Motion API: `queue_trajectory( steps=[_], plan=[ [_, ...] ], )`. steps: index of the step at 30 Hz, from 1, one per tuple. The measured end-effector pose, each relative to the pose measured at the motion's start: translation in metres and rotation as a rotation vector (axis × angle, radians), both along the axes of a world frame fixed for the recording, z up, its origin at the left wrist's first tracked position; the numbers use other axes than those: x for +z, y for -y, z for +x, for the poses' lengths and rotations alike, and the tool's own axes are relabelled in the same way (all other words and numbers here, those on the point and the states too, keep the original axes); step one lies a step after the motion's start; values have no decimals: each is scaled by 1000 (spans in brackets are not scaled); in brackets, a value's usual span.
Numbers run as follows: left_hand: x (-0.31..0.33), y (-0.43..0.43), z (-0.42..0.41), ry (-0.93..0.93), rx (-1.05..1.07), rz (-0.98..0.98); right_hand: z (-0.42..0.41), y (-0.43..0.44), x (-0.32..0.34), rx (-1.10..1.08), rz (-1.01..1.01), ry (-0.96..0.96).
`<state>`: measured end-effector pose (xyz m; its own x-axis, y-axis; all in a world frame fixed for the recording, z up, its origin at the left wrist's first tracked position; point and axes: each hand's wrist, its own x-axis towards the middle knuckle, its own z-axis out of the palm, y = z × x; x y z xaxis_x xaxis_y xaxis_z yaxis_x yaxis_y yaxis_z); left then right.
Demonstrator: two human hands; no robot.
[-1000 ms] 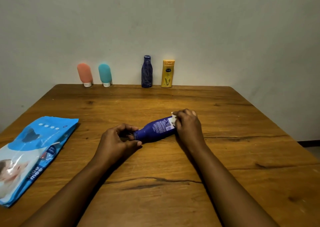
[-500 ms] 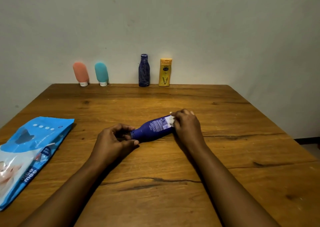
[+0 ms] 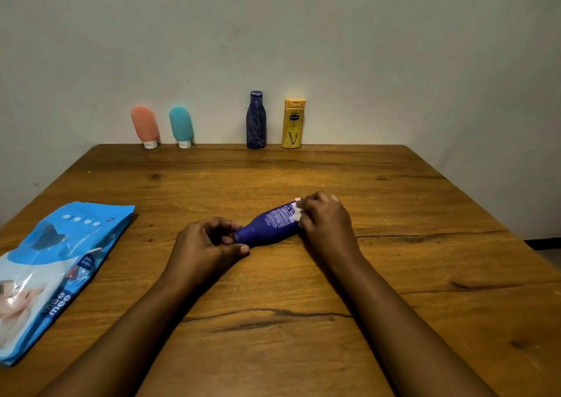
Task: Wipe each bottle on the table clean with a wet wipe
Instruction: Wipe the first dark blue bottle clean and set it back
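Note:
A blue bottle lies on its side in the middle of the wooden table, cap end toward the left. My left hand grips its cap end. My right hand covers the bottom end and presses a white wet wipe against it; only a scrap of the wipe shows. At the table's far edge, against the wall, stand a pink tube, a teal tube, a dark blue bottle and a yellow bottle.
A blue wet-wipe pack lies flat at the left edge of the table. A grey wall rises right behind the far edge. The table's right edge drops off to the floor.
Both hands and the bottle have stayed almost in place; my right hand with the wipe shifted only slightly on the bottle's bottom end. The view tilted a little.

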<state>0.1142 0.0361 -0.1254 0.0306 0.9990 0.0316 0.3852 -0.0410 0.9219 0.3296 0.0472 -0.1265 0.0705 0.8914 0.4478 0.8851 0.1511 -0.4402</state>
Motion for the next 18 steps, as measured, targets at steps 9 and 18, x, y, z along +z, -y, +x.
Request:
queue_trajectory(
  steps=[9,18],
  plan=[
    [3,3,1,-19,14,-12,-63,27,0,321,55,87],
    [5,4,5,-272,35,71,-8,-3,-5,-50,21,-39]
  ],
)
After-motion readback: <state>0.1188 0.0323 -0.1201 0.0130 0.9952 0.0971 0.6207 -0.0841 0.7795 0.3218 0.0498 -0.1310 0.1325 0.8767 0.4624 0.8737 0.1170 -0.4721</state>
